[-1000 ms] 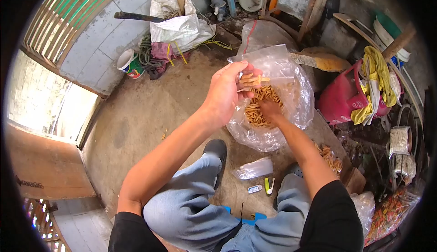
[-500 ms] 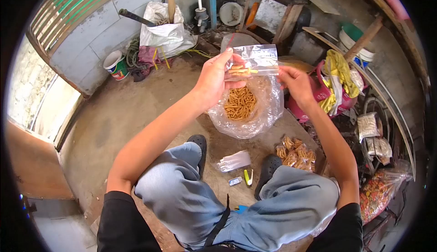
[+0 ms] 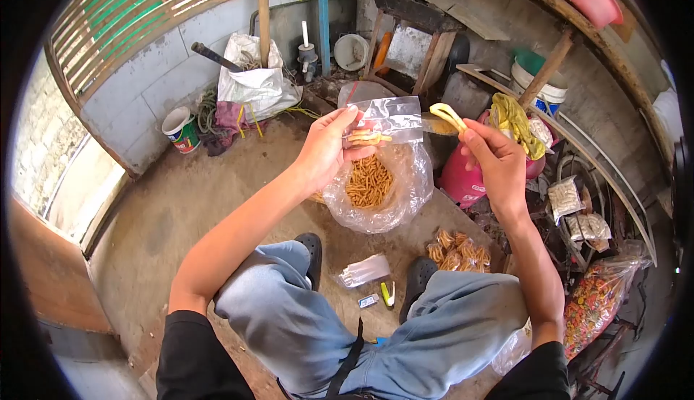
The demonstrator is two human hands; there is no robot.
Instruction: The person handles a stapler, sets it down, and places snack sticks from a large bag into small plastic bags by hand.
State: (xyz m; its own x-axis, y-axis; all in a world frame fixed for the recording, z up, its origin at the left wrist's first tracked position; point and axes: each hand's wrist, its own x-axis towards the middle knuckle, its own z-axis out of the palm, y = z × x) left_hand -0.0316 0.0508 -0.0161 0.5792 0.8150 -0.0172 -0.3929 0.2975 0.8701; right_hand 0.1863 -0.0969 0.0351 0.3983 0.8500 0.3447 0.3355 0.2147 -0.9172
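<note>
The right grip has moved off the bag, holding pale sticks.

a small clear bag, held aloft, contains some tan sticks.

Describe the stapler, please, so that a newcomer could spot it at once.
On the floor, nearer the person than the big clear bag of brown sticks, find two dark shoes. Between them lies the stapler, just right of a small blue-and-white box. Its lime green sets it apart from the box and the clear plastic.
</note>
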